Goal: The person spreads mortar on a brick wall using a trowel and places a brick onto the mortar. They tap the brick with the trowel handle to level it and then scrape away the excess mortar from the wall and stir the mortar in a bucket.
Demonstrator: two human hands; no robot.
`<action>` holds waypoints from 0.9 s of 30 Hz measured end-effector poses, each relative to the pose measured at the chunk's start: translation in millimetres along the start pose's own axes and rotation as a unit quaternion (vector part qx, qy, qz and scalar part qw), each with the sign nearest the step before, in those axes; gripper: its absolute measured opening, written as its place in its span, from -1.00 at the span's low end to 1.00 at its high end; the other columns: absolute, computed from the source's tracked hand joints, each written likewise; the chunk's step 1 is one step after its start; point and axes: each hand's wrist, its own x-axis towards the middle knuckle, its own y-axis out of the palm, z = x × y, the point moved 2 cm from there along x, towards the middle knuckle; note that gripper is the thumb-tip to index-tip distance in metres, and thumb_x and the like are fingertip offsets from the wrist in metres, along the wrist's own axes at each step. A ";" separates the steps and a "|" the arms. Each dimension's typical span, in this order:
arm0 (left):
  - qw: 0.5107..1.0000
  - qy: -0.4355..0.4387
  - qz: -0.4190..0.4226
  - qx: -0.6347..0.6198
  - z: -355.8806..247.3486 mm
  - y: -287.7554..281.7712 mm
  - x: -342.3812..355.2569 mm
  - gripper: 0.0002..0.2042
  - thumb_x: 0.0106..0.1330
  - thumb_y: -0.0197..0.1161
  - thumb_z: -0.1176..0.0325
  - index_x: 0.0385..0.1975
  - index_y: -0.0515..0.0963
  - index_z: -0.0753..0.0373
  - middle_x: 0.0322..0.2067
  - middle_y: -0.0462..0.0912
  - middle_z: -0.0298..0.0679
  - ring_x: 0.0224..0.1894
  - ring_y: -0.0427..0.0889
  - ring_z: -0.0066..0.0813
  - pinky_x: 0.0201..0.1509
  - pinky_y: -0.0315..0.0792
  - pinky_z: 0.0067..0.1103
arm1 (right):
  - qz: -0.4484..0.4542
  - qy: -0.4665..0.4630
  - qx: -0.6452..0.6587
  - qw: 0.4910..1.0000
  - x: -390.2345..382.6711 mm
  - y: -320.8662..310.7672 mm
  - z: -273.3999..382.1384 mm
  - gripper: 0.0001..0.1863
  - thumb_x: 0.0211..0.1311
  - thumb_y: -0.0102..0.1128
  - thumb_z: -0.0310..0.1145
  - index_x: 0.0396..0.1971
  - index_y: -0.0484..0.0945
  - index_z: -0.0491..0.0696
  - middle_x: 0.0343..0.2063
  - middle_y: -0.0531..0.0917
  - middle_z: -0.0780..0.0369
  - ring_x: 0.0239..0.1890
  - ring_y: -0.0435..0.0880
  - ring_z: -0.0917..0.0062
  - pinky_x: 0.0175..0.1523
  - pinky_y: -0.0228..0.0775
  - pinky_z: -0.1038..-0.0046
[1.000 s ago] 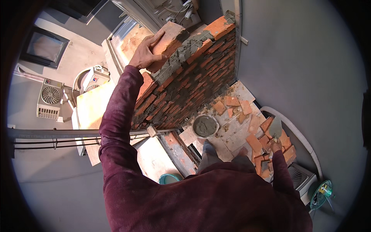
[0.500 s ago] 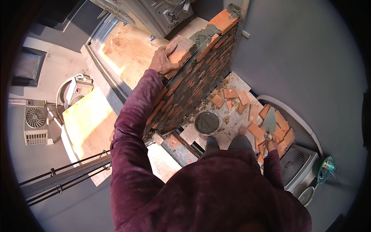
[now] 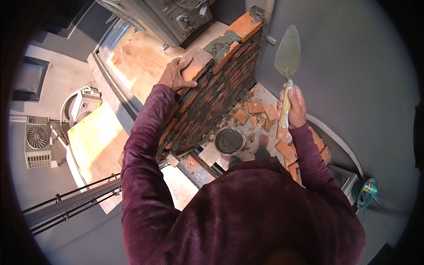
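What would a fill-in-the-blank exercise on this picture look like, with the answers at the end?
1. The right hand holds a ____ by its pale handle.
2. That tool's blade points toward the picture's ____ edge.
3. The left hand grips a ____ at the top of the wall.
4. The round container of grey mortar stands to the ____ of the right sleeve.

Missing words: trowel; top; brick; left.

Two hands [image 3: 293, 106], one trowel [image 3: 288, 53], one bucket [image 3: 244, 143]
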 end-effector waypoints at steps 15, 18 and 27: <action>0.965 -0.141 -0.025 -0.221 51.1 20.6 -27.8 -0.42 0.42 0.07 -0.05 0.24 0.36 0.29 0.07 0.57 -0.02 0.13 0.53 -0.18 0.27 0.32 -0.42 | 0.204 -0.299 -0.361 0.859 184.0 265.1 0.6 -0.70 0.30 0.25 -0.28 -0.12 0.43 -0.13 -0.17 0.70 0.17 -0.21 0.70 0.47 -0.04 0.53 0.40; 0.968 -0.135 -0.037 -0.207 46.2 17.8 -33.6 -0.39 0.41 0.06 -0.07 0.25 0.34 0.31 0.11 0.54 0.04 0.17 0.51 -0.11 0.29 0.32 -0.38 | 0.172 -0.267 -0.466 0.826 184.1 268.9 -38.0 -0.65 0.24 0.29 -0.26 -0.13 0.44 -0.15 -0.20 0.69 0.09 -0.17 0.70 0.28 -0.01 0.51 0.31; 0.974 -0.142 -0.021 -0.175 57.1 26.6 -31.0 -0.34 0.41 0.01 -0.08 0.30 0.26 0.35 0.20 0.43 0.12 0.26 0.41 0.00 0.35 0.28 -0.31 | 0.159 -0.273 -0.453 0.834 194.0 273.9 -29.5 -0.62 0.18 0.30 -0.20 -0.25 0.44 -0.19 -0.32 0.66 -0.06 -0.19 0.66 0.02 -0.06 0.47 0.17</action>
